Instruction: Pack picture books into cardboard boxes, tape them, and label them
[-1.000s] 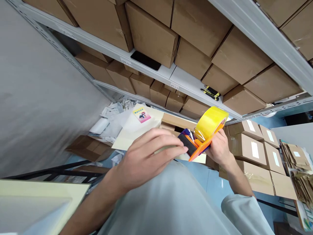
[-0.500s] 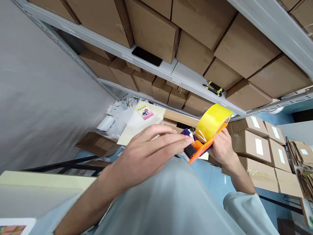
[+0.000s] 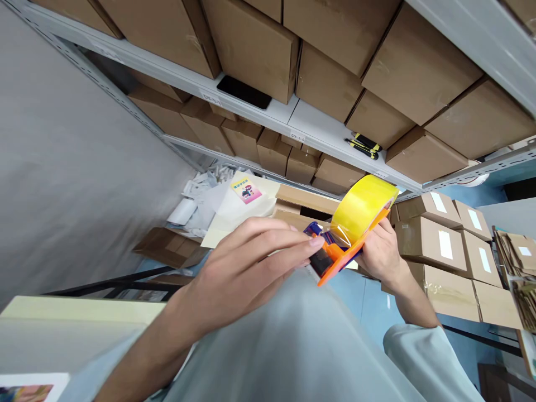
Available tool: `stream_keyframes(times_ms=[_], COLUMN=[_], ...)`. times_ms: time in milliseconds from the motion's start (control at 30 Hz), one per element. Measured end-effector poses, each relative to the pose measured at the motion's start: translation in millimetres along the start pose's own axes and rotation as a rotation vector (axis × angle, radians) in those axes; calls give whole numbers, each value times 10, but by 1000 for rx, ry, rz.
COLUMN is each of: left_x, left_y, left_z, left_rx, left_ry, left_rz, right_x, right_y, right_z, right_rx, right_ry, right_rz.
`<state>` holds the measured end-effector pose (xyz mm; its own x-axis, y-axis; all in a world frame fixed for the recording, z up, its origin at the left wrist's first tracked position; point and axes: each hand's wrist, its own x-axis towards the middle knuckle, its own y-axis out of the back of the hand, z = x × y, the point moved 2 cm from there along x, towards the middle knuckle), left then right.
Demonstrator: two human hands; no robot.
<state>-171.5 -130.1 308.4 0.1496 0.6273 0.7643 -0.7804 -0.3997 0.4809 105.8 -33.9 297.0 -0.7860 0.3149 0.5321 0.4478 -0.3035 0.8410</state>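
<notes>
My right hand (image 3: 381,251) grips a tape dispenser (image 3: 349,254) with an orange side plate and dark blue parts; its handle is mostly hidden in my fist. A wide roll of yellow tape (image 3: 364,204) is mounted on it, with a clear, shiny stretch running toward the front. My left hand (image 3: 255,259) reaches in from the left, fingers stretched out. Its fingertips touch the dispenser's front end, beside the black roller (image 3: 321,261). The thumb is mostly hidden, and whether a tape end is pinched there cannot be seen.
A metal shelf (image 3: 318,125) full of cardboard boxes rises ahead, with a black phone (image 3: 244,92) and yellow-black utility knives (image 3: 363,146) on its edge. Below are an open carton (image 3: 307,202) and a stickered cream sheet (image 3: 220,215). Boxes with white labels (image 3: 435,240) are stacked right.
The dispenser's front end has tipped slightly down and left. My left fingertips have shifted a little left along with it. The view has moved slightly.
</notes>
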Motion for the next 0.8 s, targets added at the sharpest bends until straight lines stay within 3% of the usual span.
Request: stream_keyframes(times_ms=[367, 633, 800], left_x=[-40, -65, -65], left_y=[-136, -147, -157], left_z=[19, -42, -34], left_rx=[-83, -104, -186], left_ry=[53, 147, 125], left_rz=[110, 73, 29], right_x=[-37, -42, -13], right_y=[-46, -91, -72], right_z=[-42, -103, -122], right_rx=[1, 10, 2], right_ry=[-5, 13, 41], right_rz=[-28, -60, -40])
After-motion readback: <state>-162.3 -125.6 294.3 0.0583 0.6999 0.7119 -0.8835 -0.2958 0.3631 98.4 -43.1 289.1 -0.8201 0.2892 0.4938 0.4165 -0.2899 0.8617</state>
